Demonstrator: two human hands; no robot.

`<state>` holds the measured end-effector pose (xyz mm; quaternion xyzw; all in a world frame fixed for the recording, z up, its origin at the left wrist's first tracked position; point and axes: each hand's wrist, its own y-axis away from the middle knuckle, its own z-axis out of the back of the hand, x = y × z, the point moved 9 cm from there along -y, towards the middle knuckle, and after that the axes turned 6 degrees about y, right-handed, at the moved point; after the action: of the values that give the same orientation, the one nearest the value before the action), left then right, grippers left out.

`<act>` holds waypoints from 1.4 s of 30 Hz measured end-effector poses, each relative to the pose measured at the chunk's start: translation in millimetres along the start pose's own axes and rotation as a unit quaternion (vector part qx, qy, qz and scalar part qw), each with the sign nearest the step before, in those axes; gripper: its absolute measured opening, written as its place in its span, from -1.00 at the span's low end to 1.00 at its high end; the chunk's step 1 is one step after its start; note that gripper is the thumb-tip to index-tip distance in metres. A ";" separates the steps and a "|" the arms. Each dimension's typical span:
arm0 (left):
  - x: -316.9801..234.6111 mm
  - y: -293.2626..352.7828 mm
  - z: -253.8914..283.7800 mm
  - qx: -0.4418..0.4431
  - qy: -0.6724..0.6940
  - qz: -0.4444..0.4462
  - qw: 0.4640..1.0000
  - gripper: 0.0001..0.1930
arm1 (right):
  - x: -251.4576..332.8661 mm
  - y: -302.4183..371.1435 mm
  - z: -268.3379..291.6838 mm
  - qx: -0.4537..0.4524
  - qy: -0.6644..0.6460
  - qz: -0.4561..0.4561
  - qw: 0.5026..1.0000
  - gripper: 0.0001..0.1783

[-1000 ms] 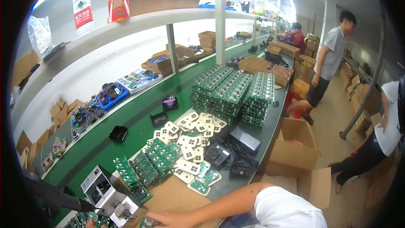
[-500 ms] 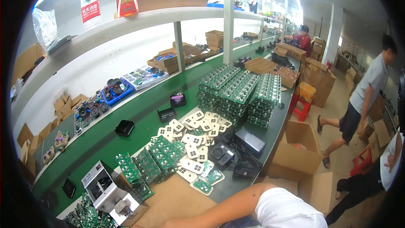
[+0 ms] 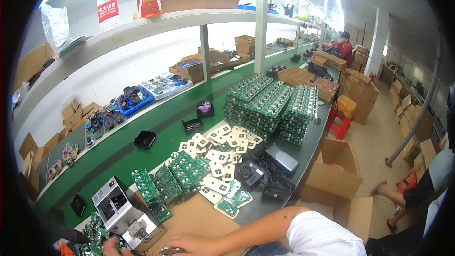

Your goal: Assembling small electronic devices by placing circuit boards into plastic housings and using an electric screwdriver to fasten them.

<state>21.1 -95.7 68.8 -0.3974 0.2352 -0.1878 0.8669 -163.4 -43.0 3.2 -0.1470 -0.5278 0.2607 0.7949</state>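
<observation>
My right hand (image 3: 193,244) is closed at the lower edge, over a brown cardboard sheet (image 3: 208,215). From its fingers a thin flat piece (image 3: 173,251) sticks out, cut off by the frame, its kind unclear. Only some fingers of my left hand (image 3: 113,246) show, spread apart beside a heap of loose green circuit boards (image 3: 95,233). Between the hands and the green bench stands a white-and-grey bench machine (image 3: 128,215) with a metal fixture at its front. Right of it, green circuit board panels (image 3: 177,175) lean in rows.
Cream cut-out plates (image 3: 218,168) lie in a pile beyond the panels. Tall stacks of green boards (image 3: 265,102) stand behind, with a black adapter (image 3: 250,170) and cables nearer. Black plastic housings (image 3: 145,139) sit on the green mat. An open carton (image 3: 339,161) is at right; people pass beyond.
Both hands have come further into view at the lower edge; the right now shows a thin piece in its fingers. The walking person has moved nearer, to the right rim.
</observation>
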 end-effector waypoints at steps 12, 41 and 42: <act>-59.0 43.1 -60.9 0.272 0.460 0.079 0.841 -0.70 | 32.9 0.2 -14.8 0.256 0.156 -0.037 0.953 -0.65; 54.5 -1.8 25.2 -0.078 -0.254 -0.030 0.964 -0.42 | -83.6 -28.8 143.2 -0.061 0.475 -0.261 0.838 -0.22; 67.2 -5.3 29.4 -0.068 -0.051 -0.012 0.996 -0.22 | -72.8 -41.8 127.6 -0.047 0.459 -0.216 0.860 -0.25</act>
<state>91.8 -115.8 72.5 -0.4670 0.1985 -0.1611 0.8465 -291.7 -124.1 20.0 -0.1689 -0.1330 -0.0399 0.9758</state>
